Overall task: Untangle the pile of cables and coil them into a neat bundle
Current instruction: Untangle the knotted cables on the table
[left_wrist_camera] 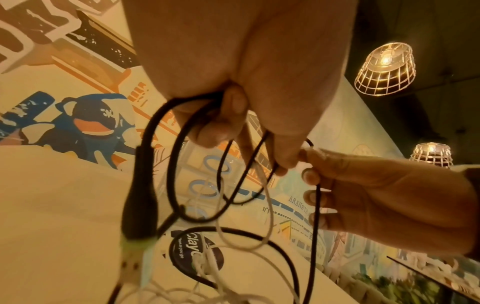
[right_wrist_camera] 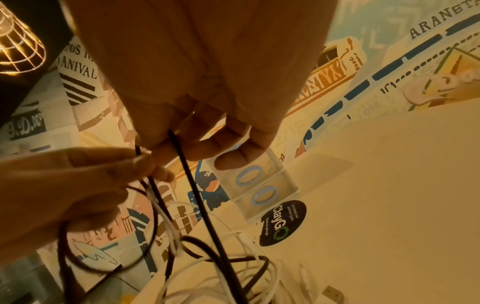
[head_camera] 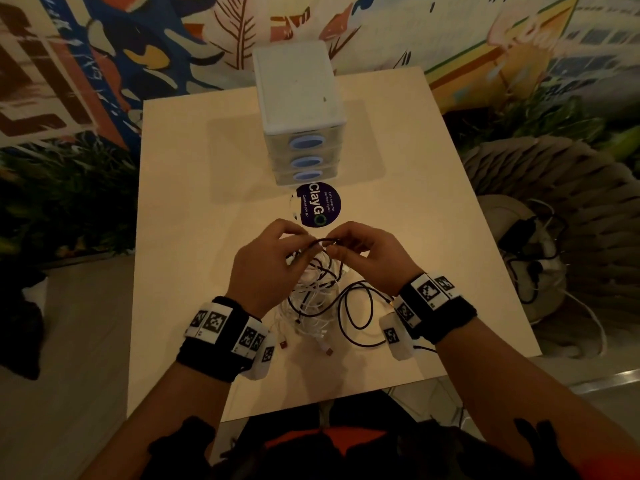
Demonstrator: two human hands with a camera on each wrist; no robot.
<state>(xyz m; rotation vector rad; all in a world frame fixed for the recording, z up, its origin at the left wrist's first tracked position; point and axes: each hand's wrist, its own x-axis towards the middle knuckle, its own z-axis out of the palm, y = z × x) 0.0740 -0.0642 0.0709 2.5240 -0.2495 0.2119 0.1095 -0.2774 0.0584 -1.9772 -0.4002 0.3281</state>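
Both hands lifted at table centre: left hand & right hand each pinch black cable — light, floppy, snags. Cable pile hangs at 6 o'clock — grip near plug.

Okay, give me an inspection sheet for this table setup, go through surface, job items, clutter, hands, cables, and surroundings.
Surface: pale table, round ClayGo sticker near the middle.
Job's things: tangled black cable and white cables, partly lifted, not coiled yet.
Clutter: white three-drawer organizer at the far edge.
Grippers: left hand and right hand each pinch the black cable; grips close together.
Cables: loops hang to the table; connector ends lie near the front.
Surroundings: painted mural wall, caged pendant lamps, more cables on the woven seat.
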